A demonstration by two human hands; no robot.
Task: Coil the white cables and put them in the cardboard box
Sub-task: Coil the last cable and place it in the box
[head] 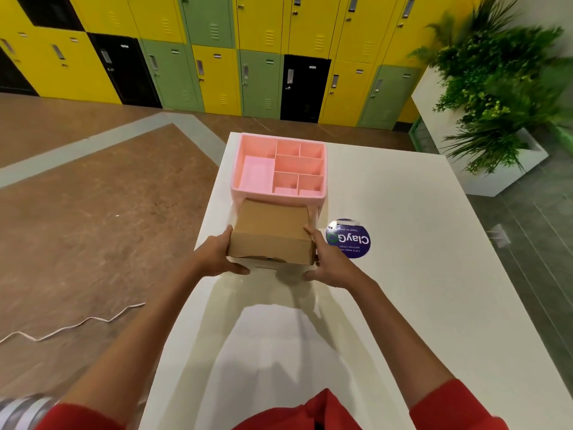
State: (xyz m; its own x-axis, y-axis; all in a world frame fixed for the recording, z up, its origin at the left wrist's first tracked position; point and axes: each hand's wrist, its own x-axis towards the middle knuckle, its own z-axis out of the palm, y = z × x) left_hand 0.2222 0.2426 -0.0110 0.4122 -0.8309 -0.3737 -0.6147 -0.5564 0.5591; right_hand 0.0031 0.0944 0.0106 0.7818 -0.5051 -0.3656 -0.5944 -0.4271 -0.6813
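Note:
A closed brown cardboard box (272, 232) is held just above the white table (403, 274), in front of a pink organizer. My left hand (217, 256) grips its left side, thumb on the top edge and fingers underneath. My right hand (328, 262) grips its right side the same way. A white cable (77, 325) lies loose and uncoiled on the brown floor to the left of the table. What the box holds is hidden.
A pink compartment organizer (279, 166) stands at the table's far left end, touching the box's far edge. A round blue sticker (348, 238) lies right of the box. Coloured lockers (217, 57) line the back wall. A white planter (496, 97) with greenery stands at right.

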